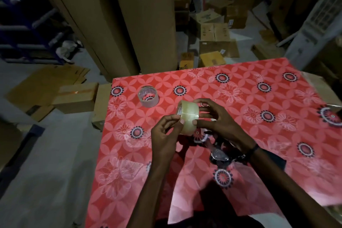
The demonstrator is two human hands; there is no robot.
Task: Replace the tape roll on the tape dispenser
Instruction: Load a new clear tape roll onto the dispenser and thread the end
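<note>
A full roll of clear packing tape point(188, 114) is held above the red flowered table point(259, 102), near its middle. My right hand point(218, 118) grips the roll from the right, fingers wrapped over its top and side. My left hand point(166, 131) pinches the roll's near edge with thumb and forefinger. The tape dispenser point(219, 153), dark with shiny metal parts, lies on the table just under my right wrist, partly hidden by it. A second, nearly used-up clear roll point(149, 96) stands on the table to the far left of my hands.
Tall rolls of brown cardboard point(129, 20) stand behind the table. Cardboard boxes point(214, 32) are scattered over the floor at the back, and more boxes point(77, 96) sit against the table's left edge. A blue rack point(27, 29) is at far left.
</note>
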